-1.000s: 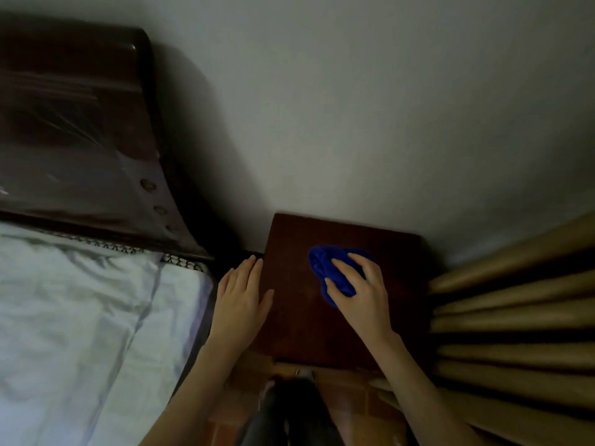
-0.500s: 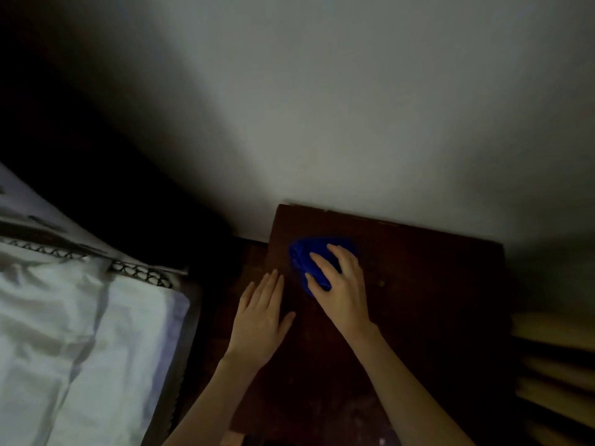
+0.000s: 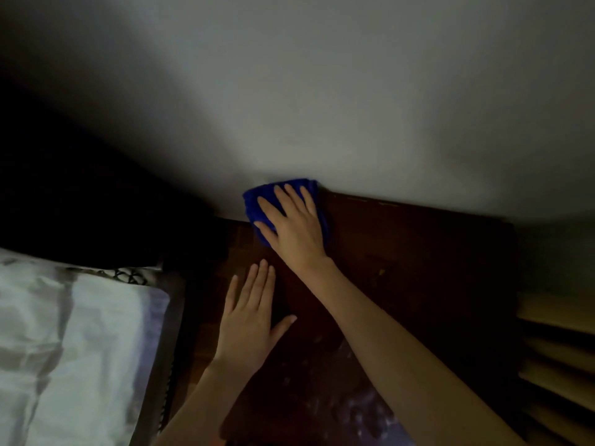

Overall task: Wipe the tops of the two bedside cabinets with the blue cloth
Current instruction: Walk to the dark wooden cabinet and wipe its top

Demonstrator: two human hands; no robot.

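Observation:
A dark brown wooden bedside cabinet (image 3: 418, 262) fills the lower middle and right of the dim view. The blue cloth (image 3: 254, 204) lies bunched at the cabinet's far left corner, against the wall. My right hand (image 3: 294, 225) presses flat on the cloth with its fingers spread over it. My left hand (image 3: 251, 317) rests flat and empty on the cabinet's left part, nearer to me, fingers together and thumb out. Only one cabinet is in view.
A bed with white bedding (image 3: 64, 349) lies at the lower left, its patterned edge beside the cabinet. A pale wall (image 3: 322, 91) rises behind. Tan curtain folds (image 3: 560, 365) hang at the right edge. The far left is dark.
My right hand has pushed the blue cloth away from me to the cabinet's far left corner by the wall. My head has come closer to the top. The left hand stays flat.

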